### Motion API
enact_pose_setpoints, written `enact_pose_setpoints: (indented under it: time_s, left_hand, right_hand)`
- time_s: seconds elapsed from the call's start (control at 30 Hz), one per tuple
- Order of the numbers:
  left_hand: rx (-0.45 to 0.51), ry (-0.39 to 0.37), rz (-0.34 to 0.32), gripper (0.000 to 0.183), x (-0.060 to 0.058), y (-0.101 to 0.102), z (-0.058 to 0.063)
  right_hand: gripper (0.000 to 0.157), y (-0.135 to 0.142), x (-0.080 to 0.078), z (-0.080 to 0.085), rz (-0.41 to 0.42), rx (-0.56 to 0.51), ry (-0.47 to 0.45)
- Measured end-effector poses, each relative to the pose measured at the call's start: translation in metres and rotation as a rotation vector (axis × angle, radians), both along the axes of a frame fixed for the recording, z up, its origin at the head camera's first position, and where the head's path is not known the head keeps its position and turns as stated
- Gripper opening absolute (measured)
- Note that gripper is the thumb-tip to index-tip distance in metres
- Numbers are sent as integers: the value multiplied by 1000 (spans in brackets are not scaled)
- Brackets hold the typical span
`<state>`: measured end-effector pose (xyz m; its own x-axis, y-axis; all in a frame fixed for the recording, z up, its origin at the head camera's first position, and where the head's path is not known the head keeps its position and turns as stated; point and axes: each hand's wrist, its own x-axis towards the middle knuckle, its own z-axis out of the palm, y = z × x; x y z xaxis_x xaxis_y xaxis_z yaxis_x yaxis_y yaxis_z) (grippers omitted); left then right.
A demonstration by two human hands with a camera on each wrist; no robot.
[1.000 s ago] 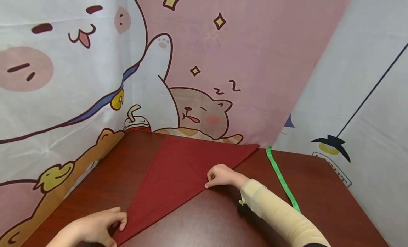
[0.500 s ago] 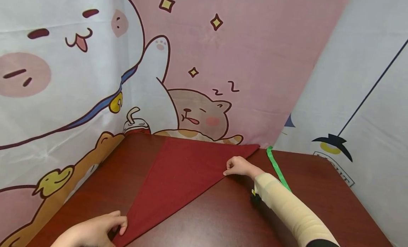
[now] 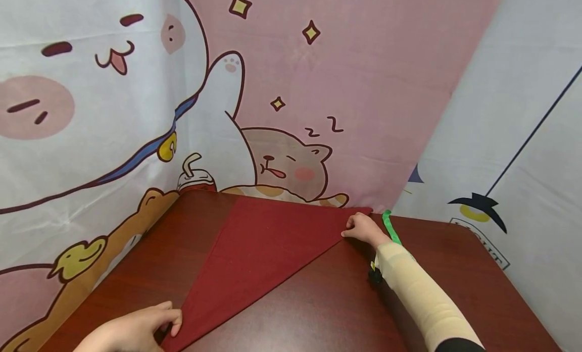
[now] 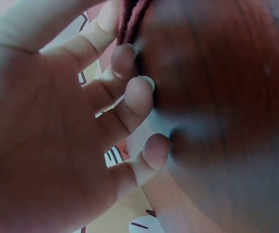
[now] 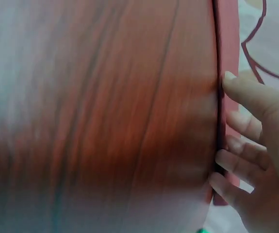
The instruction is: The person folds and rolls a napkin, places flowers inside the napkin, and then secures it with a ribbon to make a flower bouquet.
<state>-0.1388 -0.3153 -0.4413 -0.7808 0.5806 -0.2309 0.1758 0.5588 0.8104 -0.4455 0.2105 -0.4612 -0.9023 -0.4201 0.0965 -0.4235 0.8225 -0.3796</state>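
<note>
I can see two Z letters printed on the wall cloth, up above a sleepy bear. On the right side there's a word in a box, but the table hides part of it and I can't read it all.

A big red cloth, shaped like a triangle, lies flat on the table. My left hand has its fingers bent and pinches the near corner. My right hand has its thumb and curled fingers holding the long edge, near the far right corner.

A green ribbon lies just past my right hand, and my sleeve covers most of it. Under my wrist is a small dark thing with a yellow bit; I can't make it out. My left thumb is cut off at the bottom.
</note>
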Motion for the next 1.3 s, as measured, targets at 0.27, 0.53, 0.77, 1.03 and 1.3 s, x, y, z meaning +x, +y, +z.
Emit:
enact_pose_setpoints:
  time_s: [0.27,0.53,0.77,1.03,1.3]
  left_hand:
    - [-19,-23,33,37,1,1,0]
    - [-22,-25,43,37,0,0,-2]
    - [3,-33,34,37,-2,-3,-6]
    - [-17,115,-31,35,-3,-6,-8]
    - [-22,154,-57,34,-2,-5,-8]
  right_hand:
    - [70,12,-3,3,-134,59,-106]
    - [104,22,-7,4,-148,131,-231]
    - [111,27,-12,6,-138,115,-269]
    - [112,30,-16,13,-148,119,-292]
    - [88,43,-14,9,-170,99,-239]
